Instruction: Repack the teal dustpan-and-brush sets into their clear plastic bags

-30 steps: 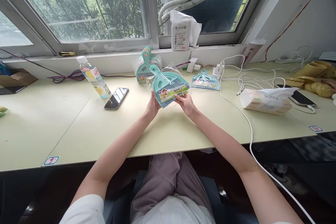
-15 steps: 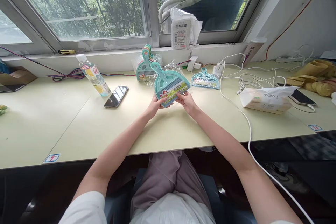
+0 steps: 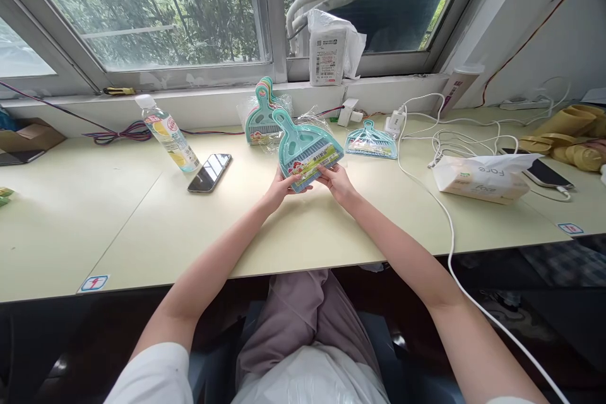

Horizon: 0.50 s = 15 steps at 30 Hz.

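Note:
Both my hands hold a teal mini dustpan and brush set [image 3: 307, 150] above the table, its handle tilted up to the left. Clear plastic wrap and a printed label cover its front. At its lower left corner, my left hand [image 3: 281, 190] grips the edge with the thumb on the label. My right hand [image 3: 337, 182] pinches the lower right edge. Just behind stands a stack of similar dustpan sets [image 3: 262, 117] in several colours, leaning at the window ledge. Another wrapped teal set [image 3: 370, 141] lies to the right, apart from my hands.
To the left are a tilted drink bottle [image 3: 170, 136] and a phone [image 3: 210, 173]. On the right lie a tissue pack [image 3: 483, 180], a second phone [image 3: 544, 173] and tangled white cables [image 3: 466, 142]. One cable crosses the table's front edge. A white box [image 3: 327, 60] stands on the ledge.
The view has shifted very slightly. My hands keep the same hold on the dustpan set, and nothing on the table has visibly moved.

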Each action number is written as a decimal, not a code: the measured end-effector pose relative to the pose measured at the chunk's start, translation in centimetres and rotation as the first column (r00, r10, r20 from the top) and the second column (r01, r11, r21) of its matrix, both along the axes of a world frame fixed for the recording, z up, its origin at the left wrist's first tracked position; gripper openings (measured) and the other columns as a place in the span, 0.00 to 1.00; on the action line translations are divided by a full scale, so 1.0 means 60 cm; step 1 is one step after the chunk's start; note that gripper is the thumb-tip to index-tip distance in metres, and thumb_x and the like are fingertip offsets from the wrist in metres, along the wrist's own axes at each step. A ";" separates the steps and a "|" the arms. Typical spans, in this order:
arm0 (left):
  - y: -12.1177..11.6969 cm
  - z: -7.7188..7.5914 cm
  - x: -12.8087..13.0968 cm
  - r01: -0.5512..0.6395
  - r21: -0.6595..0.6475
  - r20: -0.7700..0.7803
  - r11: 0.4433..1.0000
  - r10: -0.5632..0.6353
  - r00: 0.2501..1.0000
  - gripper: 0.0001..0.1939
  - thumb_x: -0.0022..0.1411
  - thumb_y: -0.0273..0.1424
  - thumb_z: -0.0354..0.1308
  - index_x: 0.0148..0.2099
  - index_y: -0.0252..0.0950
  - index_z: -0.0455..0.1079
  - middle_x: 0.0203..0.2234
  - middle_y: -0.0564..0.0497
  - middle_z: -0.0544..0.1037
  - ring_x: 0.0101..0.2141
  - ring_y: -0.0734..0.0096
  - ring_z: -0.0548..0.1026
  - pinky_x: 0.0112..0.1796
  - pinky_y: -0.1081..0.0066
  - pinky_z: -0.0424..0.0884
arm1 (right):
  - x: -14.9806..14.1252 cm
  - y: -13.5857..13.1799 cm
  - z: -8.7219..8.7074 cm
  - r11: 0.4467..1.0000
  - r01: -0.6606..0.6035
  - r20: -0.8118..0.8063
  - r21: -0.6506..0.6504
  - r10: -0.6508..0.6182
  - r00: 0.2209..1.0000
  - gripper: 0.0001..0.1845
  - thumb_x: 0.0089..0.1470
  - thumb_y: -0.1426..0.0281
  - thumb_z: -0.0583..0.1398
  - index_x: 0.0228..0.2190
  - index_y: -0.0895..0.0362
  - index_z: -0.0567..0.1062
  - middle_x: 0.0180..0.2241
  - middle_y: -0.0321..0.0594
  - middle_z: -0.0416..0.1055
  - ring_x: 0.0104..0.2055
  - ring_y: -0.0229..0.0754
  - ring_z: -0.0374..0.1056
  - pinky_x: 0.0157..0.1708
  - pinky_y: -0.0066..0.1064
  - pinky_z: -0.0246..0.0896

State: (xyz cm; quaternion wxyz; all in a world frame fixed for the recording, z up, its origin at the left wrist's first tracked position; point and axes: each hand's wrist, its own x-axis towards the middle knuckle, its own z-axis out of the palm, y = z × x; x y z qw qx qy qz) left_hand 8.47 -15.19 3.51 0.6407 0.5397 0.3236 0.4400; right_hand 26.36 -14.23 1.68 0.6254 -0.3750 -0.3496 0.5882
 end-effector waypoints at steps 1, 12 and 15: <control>0.000 0.000 0.000 0.003 -0.004 0.004 1.000 -0.003 1.000 0.30 0.55 0.34 0.62 0.58 0.42 0.54 0.51 0.44 0.73 0.34 0.61 0.80 0.42 0.53 0.75 | 0.000 0.000 0.000 1.000 0.001 0.002 0.002 -0.001 1.000 0.10 0.48 0.72 0.68 0.33 0.56 0.73 0.38 0.38 0.78 0.41 0.43 0.76 0.50 0.40 0.71; 0.013 0.001 -0.004 -0.082 -0.054 0.098 0.995 0.087 0.991 0.33 0.51 0.27 0.62 0.58 0.41 0.55 0.49 0.44 0.74 0.35 0.60 0.79 0.37 0.52 0.79 | 0.031 0.003 0.026 0.980 -0.180 0.215 -0.083 0.194 0.957 0.06 0.54 0.70 0.63 0.35 0.58 0.74 0.39 0.42 0.79 0.38 0.41 0.77 0.46 0.36 0.72; 0.032 -0.002 -0.018 -0.132 -0.092 0.106 0.987 0.142 0.984 0.34 0.49 0.25 0.61 0.58 0.40 0.56 0.46 0.45 0.76 0.32 0.61 0.79 0.31 0.59 0.79 | 0.060 0.006 0.038 0.967 -0.212 0.509 -0.142 0.254 0.822 0.09 0.58 0.67 0.59 0.38 0.59 0.76 0.38 0.46 0.79 0.36 0.43 0.77 0.44 0.38 0.72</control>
